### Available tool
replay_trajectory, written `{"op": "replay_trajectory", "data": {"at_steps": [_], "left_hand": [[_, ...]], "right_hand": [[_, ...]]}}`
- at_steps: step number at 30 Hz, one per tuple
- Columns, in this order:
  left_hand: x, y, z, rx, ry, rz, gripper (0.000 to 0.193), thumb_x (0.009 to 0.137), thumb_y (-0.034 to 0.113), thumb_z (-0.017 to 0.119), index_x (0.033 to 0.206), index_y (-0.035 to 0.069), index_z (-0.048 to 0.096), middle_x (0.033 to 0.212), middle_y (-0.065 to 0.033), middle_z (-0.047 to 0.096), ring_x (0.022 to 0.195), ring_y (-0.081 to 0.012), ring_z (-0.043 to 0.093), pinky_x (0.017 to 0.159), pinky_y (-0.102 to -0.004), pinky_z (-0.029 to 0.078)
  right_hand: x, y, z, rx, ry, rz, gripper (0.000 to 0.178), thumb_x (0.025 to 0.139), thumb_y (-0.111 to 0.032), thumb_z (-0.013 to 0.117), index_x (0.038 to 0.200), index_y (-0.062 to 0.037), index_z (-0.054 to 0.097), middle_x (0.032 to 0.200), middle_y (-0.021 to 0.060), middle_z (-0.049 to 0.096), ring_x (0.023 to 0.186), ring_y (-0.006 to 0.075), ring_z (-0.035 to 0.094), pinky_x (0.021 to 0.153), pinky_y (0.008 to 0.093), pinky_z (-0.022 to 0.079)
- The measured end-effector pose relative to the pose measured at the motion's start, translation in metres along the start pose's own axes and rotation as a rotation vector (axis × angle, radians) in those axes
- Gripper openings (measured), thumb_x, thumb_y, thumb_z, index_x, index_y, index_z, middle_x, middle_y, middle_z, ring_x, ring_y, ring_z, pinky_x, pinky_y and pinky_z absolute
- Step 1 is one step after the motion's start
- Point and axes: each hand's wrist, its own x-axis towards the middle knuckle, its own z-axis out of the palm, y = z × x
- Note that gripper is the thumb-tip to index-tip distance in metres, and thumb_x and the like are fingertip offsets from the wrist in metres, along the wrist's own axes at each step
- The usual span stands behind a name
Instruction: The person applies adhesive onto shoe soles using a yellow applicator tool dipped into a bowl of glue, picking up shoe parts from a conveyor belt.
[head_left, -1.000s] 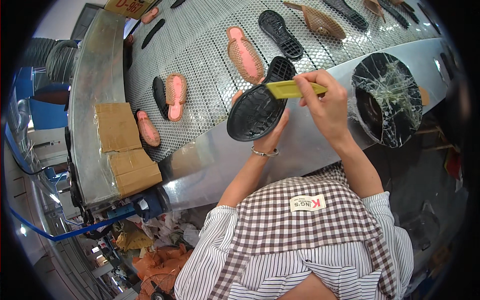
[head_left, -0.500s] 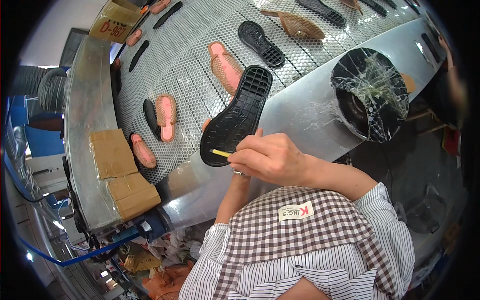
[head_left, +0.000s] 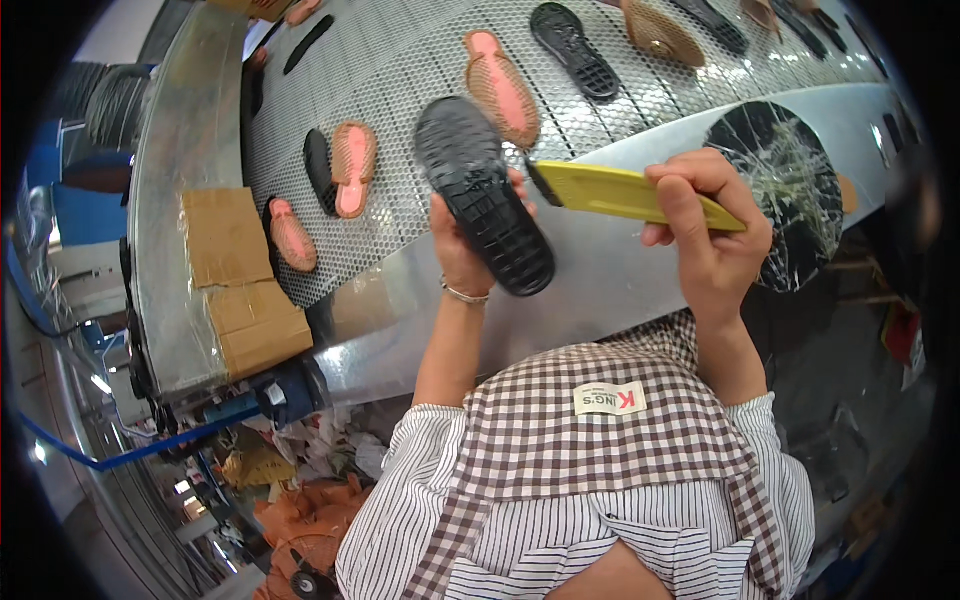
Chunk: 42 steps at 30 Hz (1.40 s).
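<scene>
My left hand [head_left: 458,248] grips a black shoe sole [head_left: 485,190] from beneath, above the metal edge of the table. Its gridded heel points down toward me, and the sole is slightly smeared by motion. In my right hand [head_left: 718,225] is a yellow-handled brush [head_left: 610,190] with short dark bristles, held by the handle end between thumb and fingers. The bristle tip points left, just right of the sole and apart from it. Beyond the sole, a tan woven sandal upper with a pink insole [head_left: 505,95] lies on the mesh surface.
A round black container [head_left: 775,190] webbed with pale, glue-like strands sits at the right. Another black sole [head_left: 575,55] and woven uppers [head_left: 355,165] lie across the mesh belt [head_left: 400,60]. Flattened cardboard [head_left: 235,240] covers the left corner.
The sole has turned round in my left hand, its heel now toward me. My right hand has drawn the brush off the sole and moved right and up.
</scene>
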Motion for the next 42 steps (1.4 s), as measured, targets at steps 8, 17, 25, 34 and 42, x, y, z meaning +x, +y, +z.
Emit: {"op": "replay_trajectory", "data": {"at_steps": [8,17,25,34,42], "left_hand": [[-0.013,-0.025,0.015,0.056,0.118,-0.233,0.084,0.091,0.069,0.028,0.13,-0.002,0.047,0.106,-0.0206,0.063,0.088,-0.026,0.063,0.078,-0.038,0.055],[-0.023,-0.027,0.012,0.142,0.122,-0.319,0.08,0.094,0.066,0.027,0.13,-0.002,0.046,0.11,-0.0195,0.062,0.085,-0.0224,0.065,0.077,-0.0329,0.056],[-0.039,-0.018,-0.018,0.094,0.173,-0.215,0.075,0.095,0.062,0.029,0.129,-0.002,0.048,0.11,-0.0198,0.062,0.087,-0.0229,0.065,0.079,-0.0348,0.056],[-0.039,-0.017,0.003,0.032,0.099,-0.154,0.072,0.096,0.06,0.032,0.127,-0.002,0.05,0.108,-0.0204,0.062,0.086,-0.0237,0.064,0.077,-0.0357,0.055],[-0.017,0.002,-0.015,0.057,0.239,-0.097,0.067,0.097,0.059,0.032,0.131,0.003,0.048,0.109,-0.0166,0.063,0.089,-0.0193,0.064,0.076,-0.035,0.055]], "right_hand": [[0.01,0.049,0.007,0.026,-0.161,0.277,0.013,0.089,-0.008,0.064,0.092,0.005,0.065,0.081,0.0073,0.064,0.056,0.0082,0.058,0.05,0.0189,0.045],[0.02,0.078,0.006,-0.577,-0.115,-0.419,0.011,0.08,-0.008,0.072,0.087,-0.0024,0.066,0.081,0.0075,0.064,0.059,0.02,0.063,0.052,0.029,0.05],[-0.009,0.063,0.028,-0.323,-0.396,-0.29,0.012,0.081,-0.003,0.071,0.092,-0.0001,0.066,0.083,0.0094,0.063,0.062,0.0175,0.062,0.052,0.028,0.047],[0.043,0.066,0.027,-0.209,0.022,0.191,0.017,0.089,-0.014,0.065,0.088,0.0029,0.065,0.069,0.0062,0.065,0.055,0.0093,0.062,0.045,0.0203,0.044],[0.01,0.046,0.03,-0.177,-0.023,0.006,0.009,0.089,-0.004,0.064,0.091,0.0042,0.062,0.08,0.007,0.059,0.057,0.0119,0.059,0.05,0.0224,0.049]]}}
